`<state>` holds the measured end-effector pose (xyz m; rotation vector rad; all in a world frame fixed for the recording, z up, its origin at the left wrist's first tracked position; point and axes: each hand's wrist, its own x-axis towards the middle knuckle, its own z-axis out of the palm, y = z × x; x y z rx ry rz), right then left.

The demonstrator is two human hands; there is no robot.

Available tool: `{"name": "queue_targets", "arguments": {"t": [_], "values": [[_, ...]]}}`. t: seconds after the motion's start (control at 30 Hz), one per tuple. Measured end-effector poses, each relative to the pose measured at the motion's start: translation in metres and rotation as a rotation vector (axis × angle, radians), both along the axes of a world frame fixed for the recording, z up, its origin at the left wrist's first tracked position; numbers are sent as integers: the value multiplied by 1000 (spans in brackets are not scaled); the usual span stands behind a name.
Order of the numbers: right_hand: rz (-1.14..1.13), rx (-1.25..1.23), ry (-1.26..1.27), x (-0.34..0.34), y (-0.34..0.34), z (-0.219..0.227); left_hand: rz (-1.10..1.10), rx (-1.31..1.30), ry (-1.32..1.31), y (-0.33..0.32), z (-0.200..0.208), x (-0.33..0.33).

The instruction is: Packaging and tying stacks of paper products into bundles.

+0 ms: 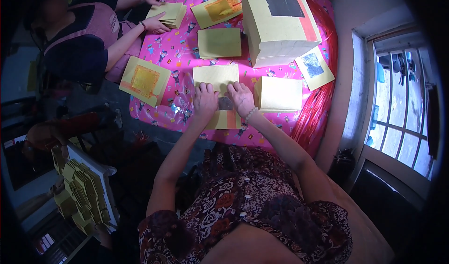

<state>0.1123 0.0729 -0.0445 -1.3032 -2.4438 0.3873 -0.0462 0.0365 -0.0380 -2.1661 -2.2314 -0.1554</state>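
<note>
A sheet of yellow paper [216,74] lies before me on the pink table, its upper part plain. Below my hands, a lower part [230,119] shows a dark patch and a reddish stripe; I cannot tell whether this is the same sheet or another under it. My left hand [206,99] grips the paper at its left side, fingers bent over it. On the right side my right hand [241,100], with a bracelet at the wrist, has its fingers curled onto the paper's edge. Just right of it stands a stack of yellow paper [279,94].
A tall paper block [283,30] stands at the far right, beside red plastic strands [322,91]. Other yellow papers [219,43] lie around the pink cloth [180,77]. At the left a co-worker's hands [156,23] handle a paper stack. A barred window [400,100] is at right.
</note>
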Motion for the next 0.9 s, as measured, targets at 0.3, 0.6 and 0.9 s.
{"name": "queue_targets", "arguments": {"t": [0.3, 0.6, 0.9], "values": [[-21, -2, 208, 6, -6, -8, 47, 121, -229, -5, -3, -8], [-30, -51, 268, 6, -9, -8, 60, 217, -310, -15, -3, -11], [-18, -63, 240, 10, -3, -5, 48, 125, -451, -5, 2, -13]]}}
